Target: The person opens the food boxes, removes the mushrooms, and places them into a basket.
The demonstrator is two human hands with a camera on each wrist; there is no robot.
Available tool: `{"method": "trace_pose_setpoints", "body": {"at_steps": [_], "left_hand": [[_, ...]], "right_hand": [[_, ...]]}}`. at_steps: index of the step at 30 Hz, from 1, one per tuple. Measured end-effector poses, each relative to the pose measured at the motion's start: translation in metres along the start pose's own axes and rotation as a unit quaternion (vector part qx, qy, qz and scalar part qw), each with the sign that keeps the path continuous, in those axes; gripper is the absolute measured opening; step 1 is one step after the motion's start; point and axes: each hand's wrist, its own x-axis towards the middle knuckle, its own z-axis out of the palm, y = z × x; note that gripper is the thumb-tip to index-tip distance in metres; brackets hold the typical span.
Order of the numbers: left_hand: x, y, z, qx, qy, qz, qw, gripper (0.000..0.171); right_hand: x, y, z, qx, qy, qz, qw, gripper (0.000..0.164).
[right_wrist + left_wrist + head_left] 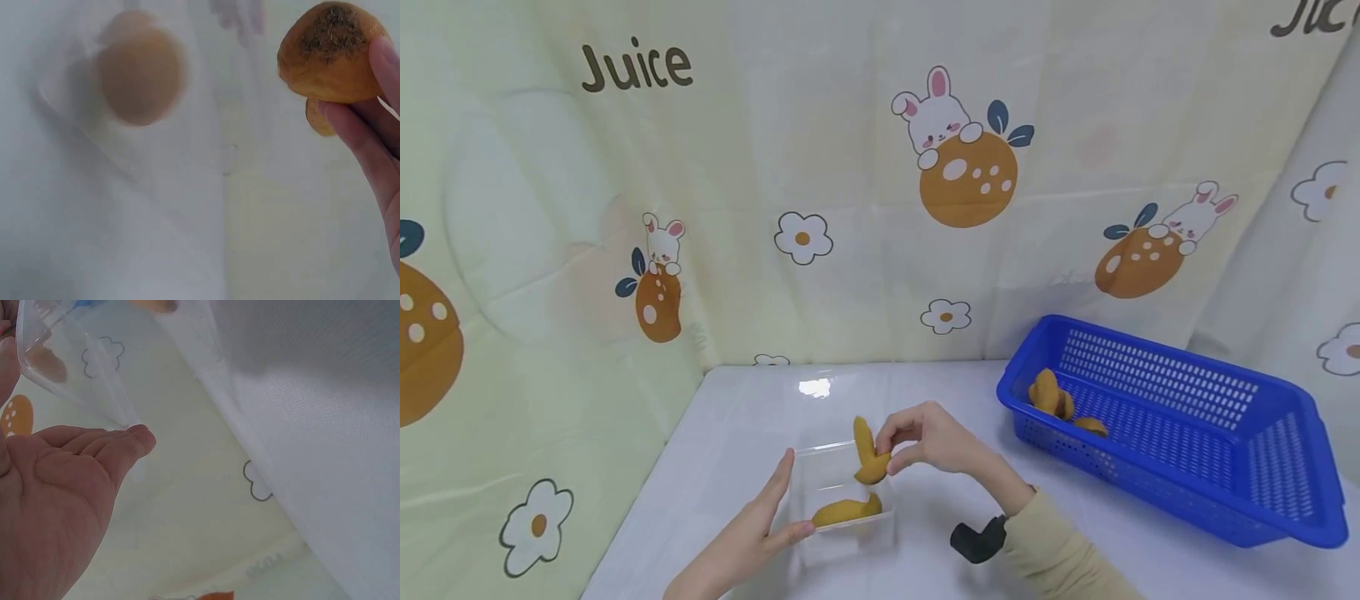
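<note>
A clear plastic box (842, 543) stands on the white table. My left hand (756, 525) holds its left side, thumb at the front rim and fingertips at the far left corner; the left wrist view shows the fingers (94, 450) fairly straight against it. Inside at the front lies a curved golden-brown piece (844, 511). Just above the box's right side, my right hand (936, 437) pinches another golden-brown piece (868, 454) with a long narrow end pointing up. In the right wrist view the held piece (350, 69) has a smooth rounded end with a dark, rough patch.
To the right sits a blue perforated basket (1157, 483) with several similar golden-brown pieces (1047, 393) at its left end. A black curved object (977, 540) is by the right sleeve. A printed curtain (850, 167) hangs behind the table (745, 408).
</note>
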Motion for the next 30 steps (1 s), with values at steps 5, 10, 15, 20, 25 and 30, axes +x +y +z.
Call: {"method": "trace_pose_setpoints", "body": {"at_steps": [5, 10, 15, 20, 25, 30], "left_hand": [[-0.001, -0.001, 0.001, -0.004, -0.001, -0.004, 1.0, 0.092], [-0.002, 0.0, 0.0, -0.003, -0.001, -0.003, 1.0, 0.092], [-0.002, 0.001, -0.002, 0.001, -0.003, -0.003, 1.0, 0.092], [-0.002, 0.003, -0.003, 0.004, -0.006, -0.003, 1.0, 0.092], [-0.002, 0.005, -0.003, 0.001, -0.01, -0.007, 0.9999, 0.092], [-0.002, 0.005, -0.004, 0.002, -0.01, -0.008, 0.9999, 0.092]], "right_hand": [[-0.03, -0.011, -0.043, -0.081, 0.123, 0.009, 0.989, 0.014], [-0.069, -0.018, -0.089, -0.18, 0.298, 0.105, 0.932, 0.019], [-0.101, -0.011, -0.115, -0.25, 0.399, 0.199, 0.86, 0.02], [-0.12, -0.001, -0.126, -0.271, 0.415, 0.214, 0.842, 0.022], [-0.127, 0.002, -0.131, -0.264, 0.436, 0.215, 0.833, 0.028], [-0.124, 0.001, -0.13, -0.264, 0.45, 0.169, 0.836, 0.027]]}}
